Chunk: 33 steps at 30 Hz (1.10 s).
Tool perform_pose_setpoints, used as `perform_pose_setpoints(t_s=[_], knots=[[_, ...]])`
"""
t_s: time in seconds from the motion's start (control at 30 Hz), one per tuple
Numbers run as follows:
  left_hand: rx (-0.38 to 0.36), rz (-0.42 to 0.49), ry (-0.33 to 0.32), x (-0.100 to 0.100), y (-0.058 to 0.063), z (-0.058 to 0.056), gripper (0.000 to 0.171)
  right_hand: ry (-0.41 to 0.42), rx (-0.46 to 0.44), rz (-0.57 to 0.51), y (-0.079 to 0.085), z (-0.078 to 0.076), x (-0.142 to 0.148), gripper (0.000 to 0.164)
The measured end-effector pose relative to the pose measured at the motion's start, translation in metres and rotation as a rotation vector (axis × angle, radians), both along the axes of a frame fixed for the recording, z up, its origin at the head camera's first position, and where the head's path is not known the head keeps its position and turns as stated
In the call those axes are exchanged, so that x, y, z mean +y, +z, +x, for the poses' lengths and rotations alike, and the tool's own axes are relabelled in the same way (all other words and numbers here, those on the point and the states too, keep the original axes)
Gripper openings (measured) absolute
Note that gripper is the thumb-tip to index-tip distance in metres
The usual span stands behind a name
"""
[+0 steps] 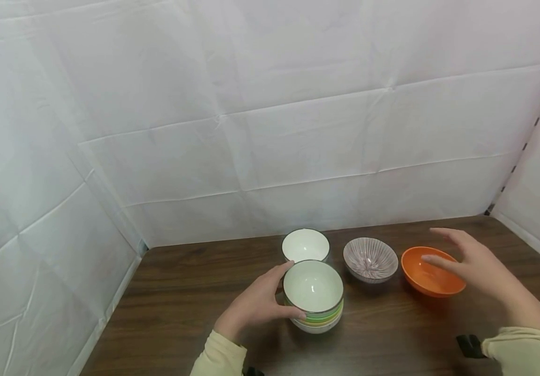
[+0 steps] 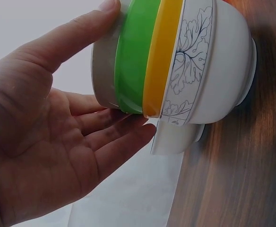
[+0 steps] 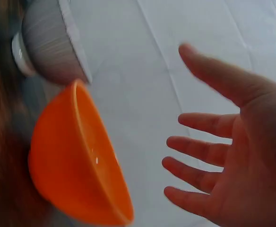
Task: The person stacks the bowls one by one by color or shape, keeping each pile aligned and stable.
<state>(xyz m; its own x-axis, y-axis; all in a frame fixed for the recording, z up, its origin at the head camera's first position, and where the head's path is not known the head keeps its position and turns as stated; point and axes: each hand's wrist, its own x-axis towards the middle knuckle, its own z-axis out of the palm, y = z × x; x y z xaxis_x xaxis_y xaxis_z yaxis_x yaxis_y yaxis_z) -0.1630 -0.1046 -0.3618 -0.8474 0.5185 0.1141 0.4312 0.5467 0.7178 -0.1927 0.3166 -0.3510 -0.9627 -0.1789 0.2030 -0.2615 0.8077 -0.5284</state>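
Note:
A stack of bowls [image 2: 209,71] stands upright on the table. At its top is a white bowl [image 1: 313,286] with a dark rim; below it come a green bowl [image 2: 137,56], a yellow bowl [image 2: 161,61] and a white bowl patterned with leaves. My left hand [image 1: 259,298] holds the stack near the top from the left, thumb on the near side and fingers round the far side. Over the orange bowl [image 1: 422,277] hovers my right hand [image 1: 479,263], fingers spread and thumb apart, holding nothing. In the right wrist view the orange bowl [image 3: 67,156] lies beyond the fingertips.
Behind the stack sits another white bowl [image 1: 305,244]. A striped bowl [image 1: 370,256] stands between it and the orange one. The dark wooden table [image 1: 195,292] ends at a white cloth wall [image 1: 270,146], with further cloth at both sides.

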Motion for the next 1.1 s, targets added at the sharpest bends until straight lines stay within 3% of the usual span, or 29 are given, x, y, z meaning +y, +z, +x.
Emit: perform_pose_setpoints(t_s=[0.27, 0.67, 1.1], knots=[[0.002, 0.001, 0.000, 0.000, 0.000, 0.000, 0.097, -0.003, -0.088, 0.021, -0.015, -0.006, 0.011, 0.099], [0.011, 0.029, -0.024, 0.000, 0.000, 0.000, 0.095, 0.001, -0.127, 0.024, -0.037, -0.014, 0.014, 0.098], [0.004, 0.006, -0.002, 0.001, 0.001, 0.001, 0.095, 0.024, -0.147, 0.030, -0.046, -0.015, 0.008, 0.095]])
